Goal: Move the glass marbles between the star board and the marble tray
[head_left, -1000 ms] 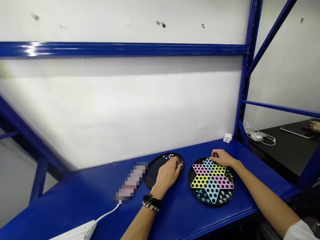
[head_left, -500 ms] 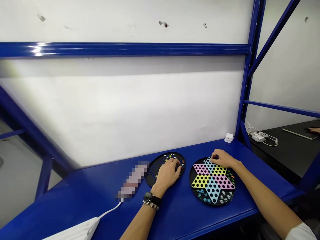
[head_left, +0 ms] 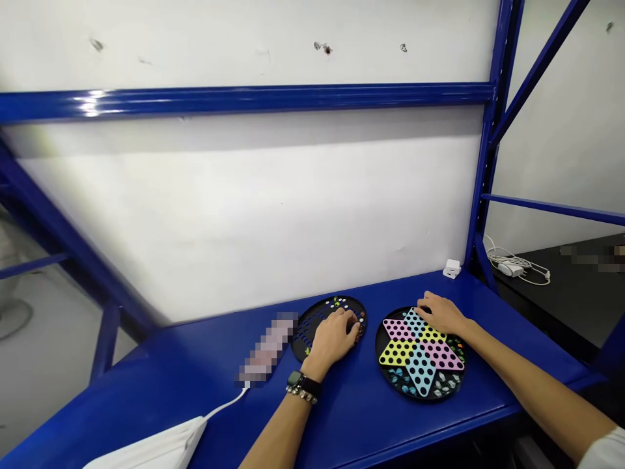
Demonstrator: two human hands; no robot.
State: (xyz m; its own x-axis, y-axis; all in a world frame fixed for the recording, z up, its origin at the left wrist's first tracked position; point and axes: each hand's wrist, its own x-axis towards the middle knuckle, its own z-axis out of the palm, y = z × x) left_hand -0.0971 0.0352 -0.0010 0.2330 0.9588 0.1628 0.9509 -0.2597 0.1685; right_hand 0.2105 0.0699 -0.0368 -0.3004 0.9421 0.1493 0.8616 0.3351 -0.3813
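My left hand [head_left: 336, 335] rests over a dark round board [head_left: 312, 319] with rows of holes and small white, yellow and brown pieces around its edge. Its thumb and index finger curl together near the right rim; anything between them is too small to make out. On the right lies a round Chinese checkers board [head_left: 401, 354] with a pink, yellow and light-blue star, and blue, white, green and orange marbles under its rim. My right hand [head_left: 442, 312] is at the star's far light-blue point, fingers bent together, their tips partly hidden.
Both boards lie on a blue table [head_left: 195, 365]. At left are a pixelated flat object [head_left: 268, 352] on a white cable and a white power strip [head_left: 151, 446]. A white charger [head_left: 452, 268] stands at the back right. White cables [head_left: 517, 268] lie on a black table beyond the blue frame.
The view has shifted slightly, so everything sits a little further right. My right-hand fingers have closed in on the star's far point. My left hand stays over the dark board.
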